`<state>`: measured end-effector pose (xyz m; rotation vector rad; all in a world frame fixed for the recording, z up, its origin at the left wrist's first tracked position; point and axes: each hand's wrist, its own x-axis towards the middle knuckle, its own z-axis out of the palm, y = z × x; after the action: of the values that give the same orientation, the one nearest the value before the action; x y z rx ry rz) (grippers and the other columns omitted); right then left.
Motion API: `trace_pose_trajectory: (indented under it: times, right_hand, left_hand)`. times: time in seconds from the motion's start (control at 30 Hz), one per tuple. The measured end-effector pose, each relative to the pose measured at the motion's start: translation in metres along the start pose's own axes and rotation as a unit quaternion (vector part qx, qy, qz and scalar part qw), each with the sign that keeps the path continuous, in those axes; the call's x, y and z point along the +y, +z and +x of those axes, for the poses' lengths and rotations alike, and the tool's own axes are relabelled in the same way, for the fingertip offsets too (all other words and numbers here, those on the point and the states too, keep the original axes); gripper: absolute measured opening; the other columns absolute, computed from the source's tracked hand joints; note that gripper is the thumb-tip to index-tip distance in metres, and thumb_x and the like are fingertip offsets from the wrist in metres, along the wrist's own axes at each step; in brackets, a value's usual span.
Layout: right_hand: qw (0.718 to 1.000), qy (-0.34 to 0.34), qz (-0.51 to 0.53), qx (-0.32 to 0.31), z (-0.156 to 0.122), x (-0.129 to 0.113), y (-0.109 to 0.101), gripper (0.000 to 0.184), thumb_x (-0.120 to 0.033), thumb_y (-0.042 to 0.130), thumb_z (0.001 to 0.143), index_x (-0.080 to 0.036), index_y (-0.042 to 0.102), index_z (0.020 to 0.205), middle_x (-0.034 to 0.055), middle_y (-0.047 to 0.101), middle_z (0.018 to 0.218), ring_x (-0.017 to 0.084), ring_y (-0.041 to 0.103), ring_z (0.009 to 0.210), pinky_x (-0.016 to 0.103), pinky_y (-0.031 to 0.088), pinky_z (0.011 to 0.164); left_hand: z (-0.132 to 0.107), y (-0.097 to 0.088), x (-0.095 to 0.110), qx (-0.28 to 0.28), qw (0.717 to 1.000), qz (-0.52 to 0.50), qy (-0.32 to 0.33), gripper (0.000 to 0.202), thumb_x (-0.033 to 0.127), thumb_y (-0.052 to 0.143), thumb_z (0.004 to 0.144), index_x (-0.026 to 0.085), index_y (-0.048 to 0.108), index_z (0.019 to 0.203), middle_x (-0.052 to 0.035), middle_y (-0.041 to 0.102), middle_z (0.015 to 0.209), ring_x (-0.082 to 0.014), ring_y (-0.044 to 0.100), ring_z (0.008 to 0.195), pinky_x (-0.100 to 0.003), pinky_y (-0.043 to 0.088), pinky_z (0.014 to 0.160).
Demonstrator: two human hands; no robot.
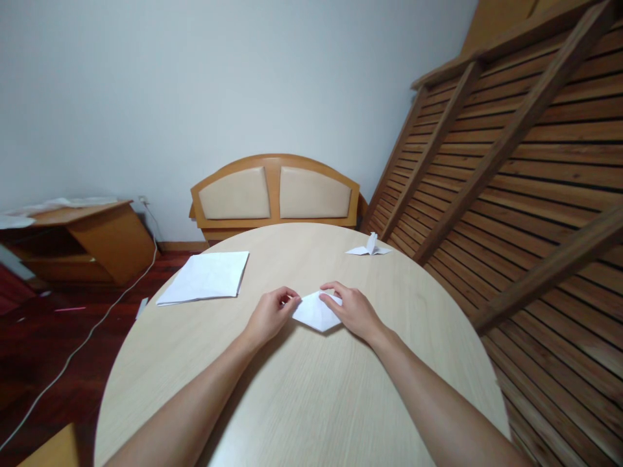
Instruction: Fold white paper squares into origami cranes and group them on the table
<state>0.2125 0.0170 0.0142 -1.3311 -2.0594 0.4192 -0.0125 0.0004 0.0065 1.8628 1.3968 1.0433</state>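
Observation:
A folded piece of white paper (317, 314) lies on the table between my two hands, roughly diamond-shaped with a point toward me. At its left corner, my left hand (273, 312) has thumb and forefinger pinched together on the edge. My right hand (354, 310) grips the right side, thumb on top and forefinger reaching round the far edge. Part of the paper's right side is hidden under that hand. Farther back to the right stands a folded white paper crane (370, 246) with its wings spread.
A stack of white paper sheets (207, 277) lies at the left of the round wooden table (292, 402). Behind the table is a padded headboard (275, 194). A slatted wooden frame (516, 149) leans along the right. A white cable (92, 331) crosses the floor near a low cabinet (109, 237).

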Motion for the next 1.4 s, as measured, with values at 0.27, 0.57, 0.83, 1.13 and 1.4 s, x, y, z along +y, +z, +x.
trace_pose_trajectory:
  times: [0.27,0.57,0.83,1.13,1.4]
  right_hand:
    - [0.998,0.018,-0.059,-0.03,0.0,0.006,0.011,0.028,-0.044,0.055,0.095,-0.026,0.066,0.113,0.0064,0.076,0.094,0.023,0.071,0.088,0.029,0.046,0.073]
    - [0.995,-0.084,-0.047,0.009,0.004,0.011,0.012,0.031,-0.03,0.044,0.1,-0.018,0.065,0.119,0.0112,0.068,0.12,0.022,0.063,0.112,0.037,0.046,0.099]
    - [0.965,-0.098,-0.102,-0.219,-0.014,-0.009,0.018,0.064,-0.044,0.029,0.102,-0.011,0.022,0.156,0.0113,0.02,0.162,0.024,0.015,0.151,0.048,0.014,0.123]
    - [0.963,-0.074,-0.111,-0.232,-0.013,-0.006,0.015,0.067,-0.044,0.033,0.1,-0.011,0.02,0.156,0.0106,0.017,0.163,0.026,0.012,0.152,0.048,0.012,0.123]
    - [0.974,-0.195,-0.035,-0.108,-0.006,0.002,-0.001,0.027,-0.03,0.058,0.094,-0.022,0.069,0.117,0.0091,0.065,0.126,0.024,0.054,0.123,0.041,0.041,0.106]
  left_hand:
    - [-0.01,0.0,0.012,-0.026,0.959,0.216,0.18,0.031,0.029,0.047,0.097,0.019,0.063,0.121,-0.0116,0.064,0.126,-0.0242,0.059,0.116,-0.04,0.046,0.102]
    - [-0.017,0.016,-0.004,-0.188,0.921,0.266,0.211,0.054,0.039,0.033,0.103,0.017,0.031,0.152,-0.0148,0.031,0.158,-0.027,0.026,0.148,-0.051,0.03,0.118]
    - [-0.02,0.016,0.002,-0.23,0.906,0.331,0.132,0.067,0.051,0.022,0.103,0.014,0.014,0.157,-0.0121,0.009,0.163,-0.0264,0.007,0.151,-0.046,0.014,0.122]
    - [-0.021,0.018,0.001,-0.206,0.906,0.348,0.123,0.064,0.045,0.025,0.103,0.011,0.019,0.156,-0.0154,0.017,0.162,-0.0271,0.014,0.151,-0.046,0.018,0.121]
    - [-0.014,0.007,0.003,-0.135,0.938,0.278,0.155,0.042,0.027,0.044,0.098,0.019,0.048,0.139,-0.0147,0.047,0.149,-0.0275,0.039,0.142,-0.05,0.037,0.114]
